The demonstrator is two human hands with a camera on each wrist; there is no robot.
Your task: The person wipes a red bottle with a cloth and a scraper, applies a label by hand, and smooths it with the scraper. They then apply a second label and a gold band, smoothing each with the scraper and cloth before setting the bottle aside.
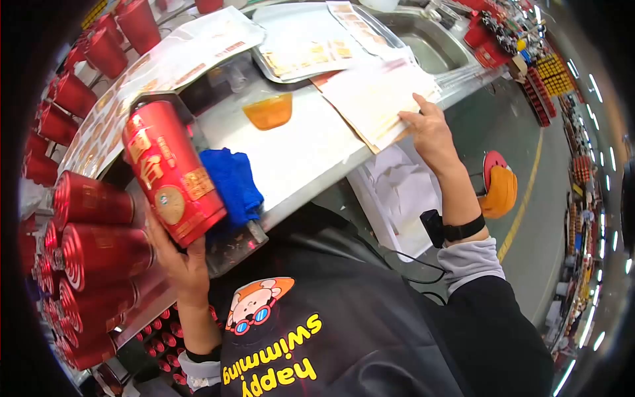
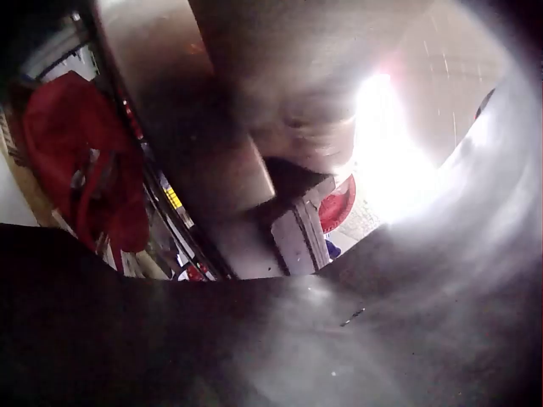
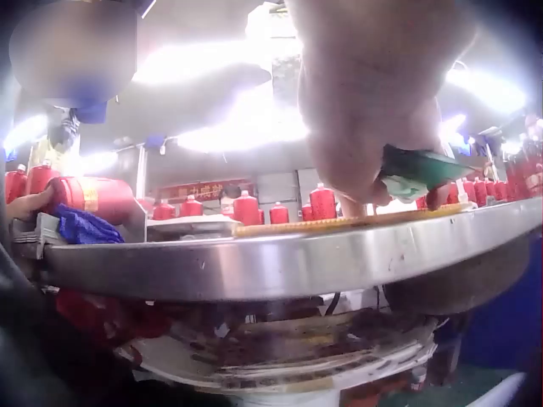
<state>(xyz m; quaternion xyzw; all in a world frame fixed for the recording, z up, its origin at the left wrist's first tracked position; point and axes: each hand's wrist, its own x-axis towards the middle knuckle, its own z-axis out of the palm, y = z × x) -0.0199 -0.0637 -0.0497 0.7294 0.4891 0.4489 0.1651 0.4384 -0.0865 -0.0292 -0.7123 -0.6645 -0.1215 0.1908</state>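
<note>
A red bottle (image 1: pixel 169 169) with gold lettering lies tilted in a dark holder (image 1: pixel 188 116) on the left of the bench. My left hand (image 1: pixel 175 258) grips its base end, thumb on one side and fingers partly hidden on the other. At the bench's front edge, my right hand (image 1: pixel 433 135) pinches the edge of a sheet of paper (image 1: pixel 380 92) on a cream stack. In the right wrist view, something greenish (image 3: pixel 420 174) shows between that hand's fingers. A blue cloth (image 1: pixel 231 182) is bunched beside the bottle. Dark blur fills much of the left wrist view.
An orange dish (image 1: pixel 268 111) sits mid-bench. Behind it are a metal tray (image 1: pixel 268 69) with printed sheets and a sink (image 1: pixel 430 43). Red bottles (image 1: pixel 99 228) crowd the left side. Below the edge stands a white bin (image 1: pixel 390 198) with paper; a stool (image 1: pixel 496 185) is at right.
</note>
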